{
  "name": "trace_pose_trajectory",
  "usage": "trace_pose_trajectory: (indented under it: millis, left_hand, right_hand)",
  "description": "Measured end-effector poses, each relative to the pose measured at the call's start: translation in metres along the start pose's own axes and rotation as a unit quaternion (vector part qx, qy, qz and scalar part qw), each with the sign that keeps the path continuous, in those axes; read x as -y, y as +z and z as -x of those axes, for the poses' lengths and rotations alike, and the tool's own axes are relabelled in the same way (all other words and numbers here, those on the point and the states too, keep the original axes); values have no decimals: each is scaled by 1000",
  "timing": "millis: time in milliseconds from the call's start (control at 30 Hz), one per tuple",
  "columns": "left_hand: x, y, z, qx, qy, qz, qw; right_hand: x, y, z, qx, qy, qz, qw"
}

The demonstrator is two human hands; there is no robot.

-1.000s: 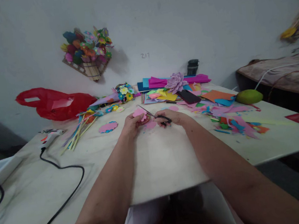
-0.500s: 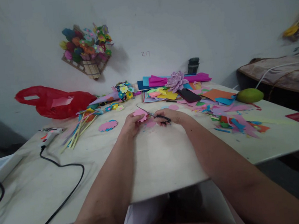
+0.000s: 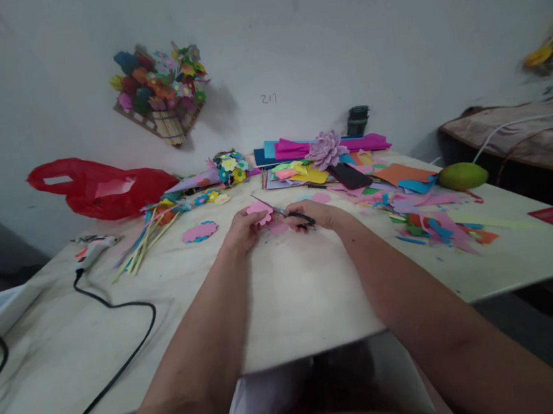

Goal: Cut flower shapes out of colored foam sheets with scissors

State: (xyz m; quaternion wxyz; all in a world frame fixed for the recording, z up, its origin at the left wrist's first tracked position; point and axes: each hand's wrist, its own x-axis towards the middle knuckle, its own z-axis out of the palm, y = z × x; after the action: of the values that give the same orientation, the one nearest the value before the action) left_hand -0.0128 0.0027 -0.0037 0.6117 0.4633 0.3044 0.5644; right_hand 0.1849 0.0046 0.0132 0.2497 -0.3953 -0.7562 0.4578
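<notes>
Wall (image 3: 286,38), pale grey, bearing the handwritten figure 217; the clock is read with the two hands as its centre. Table (image 3: 308,297), white-topped, marked in places. Bed-like surface (image 3: 524,129) under patterned cloth, towards two o'clock. Wall-hung flower arrangement (image 3: 162,93), many-coloured, on a slatted backing, at eleven o'clock. Red plastic bag (image 3: 137,187), at ten o'clock. Paper stack (image 3: 270,156), blue, magenta and other colours, at one o'clock. Paper scraps (image 3: 454,232), mixed colours, heaped between three and four o'clock. White power strip (image 3: 5,314), between eight and nine o'clock. Bundle of pale sticks (image 3: 147,240), at nine o'clock. Left hand (image 3: 245,229), thumb and fingers pinching the scalloped pink piece. Right hand (image 3: 315,213), fingers curled around the handles of the scissors. Green fruit (image 3: 463,176), at three o'clock. Hot-glue gun (image 3: 91,253), white, black-corded, at nine o'clock. Lilac flower (image 3: 326,150), resting on the paper stack at one o'clock. Dark phone (image 3: 349,176), at two o'clock. Scissors (image 3: 302,217), black-handled, blades pointing to ten o'clock across the far edge of the scalloped pink piece; contact cannot be told. Scalloped disc (image 3: 199,232), pink over blue, flat on the table at nine o'clock. Scalloped pink piece (image 3: 259,214), at the centre, between the left hand and the scissors. Pink disc (image 3: 320,197), at two o'clock, just beyond the right hand.
</notes>
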Motion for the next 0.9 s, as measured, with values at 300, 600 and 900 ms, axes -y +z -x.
trace_pose_trajectory:
  millis: [300,600,900]
  left_hand:
    - [-1,2,1,-3,-1,8,1000]
    - [0,1,1,-4,-3,10,1000]
    - [-3,3,3,-7,-6,5,1000]
  right_hand:
    - [3,0,2,8,-5,-2,1000]
    - [8,2,5,6,-7,-6,1000]
    - [11,4,5,9,3,-25,1000]
